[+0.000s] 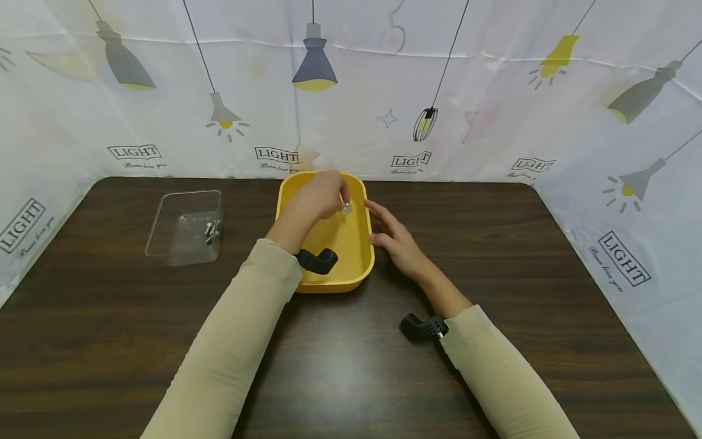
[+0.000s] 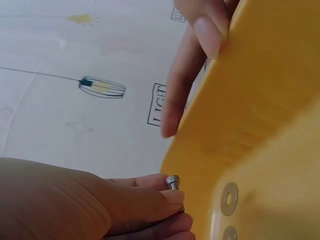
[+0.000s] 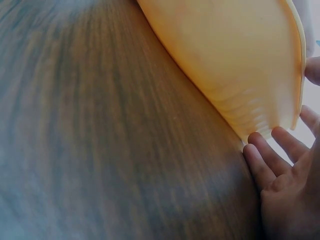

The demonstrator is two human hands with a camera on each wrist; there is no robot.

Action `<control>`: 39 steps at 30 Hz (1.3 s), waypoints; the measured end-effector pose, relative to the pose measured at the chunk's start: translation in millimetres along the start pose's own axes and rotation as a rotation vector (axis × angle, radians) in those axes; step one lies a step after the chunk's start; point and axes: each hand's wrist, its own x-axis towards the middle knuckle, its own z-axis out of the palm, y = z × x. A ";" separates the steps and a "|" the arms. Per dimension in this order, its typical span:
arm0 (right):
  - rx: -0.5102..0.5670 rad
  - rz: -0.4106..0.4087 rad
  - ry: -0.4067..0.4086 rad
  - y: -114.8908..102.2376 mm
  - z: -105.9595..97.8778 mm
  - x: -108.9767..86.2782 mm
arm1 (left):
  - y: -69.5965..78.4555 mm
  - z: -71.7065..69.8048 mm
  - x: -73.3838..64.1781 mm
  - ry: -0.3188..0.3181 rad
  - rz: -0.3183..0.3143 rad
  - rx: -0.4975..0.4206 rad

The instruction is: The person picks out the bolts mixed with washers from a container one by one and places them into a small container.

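A yellow plastic basin (image 1: 348, 244) stands on the table toward its far side. Inside it my left hand (image 1: 320, 198) reaches to the far right corner, pinching a small metal bolt (image 2: 173, 181) between thumb and fingers, head upward. Flat metal washers (image 2: 235, 199) lie on the basin floor close to those fingertips, as the left wrist view shows. My right hand (image 1: 404, 247) is at the basin's right side. Its fingers extend along the outer wall (image 3: 240, 60), and the thumb is by the rim.
A clear plastic box (image 1: 181, 235) sits on the dark wooden table (image 1: 466, 390), left of the basin, with several small metal pieces (image 1: 211, 230) in its right part. Behind the table hangs a white lamp-printed cloth (image 1: 351, 116). Each wrist wears a black band mount (image 1: 318, 262).
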 end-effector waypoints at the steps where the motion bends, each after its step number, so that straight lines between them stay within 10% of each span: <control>1: -0.001 0.001 0.001 -0.1 0.0 -0.1 | 0.4 -1.5 -2.2 -0.002 0.001 -0.006; 23: -0.025 0.000 0.014 -0.1 -1.3 -1.0 | -14.6 -19.4 -56.9 0.133 0.031 -0.009; 39: -0.007 -0.010 0.001 0.9 -2.2 0.3 | -63.9 -31.5 -102.1 0.233 -0.001 -0.122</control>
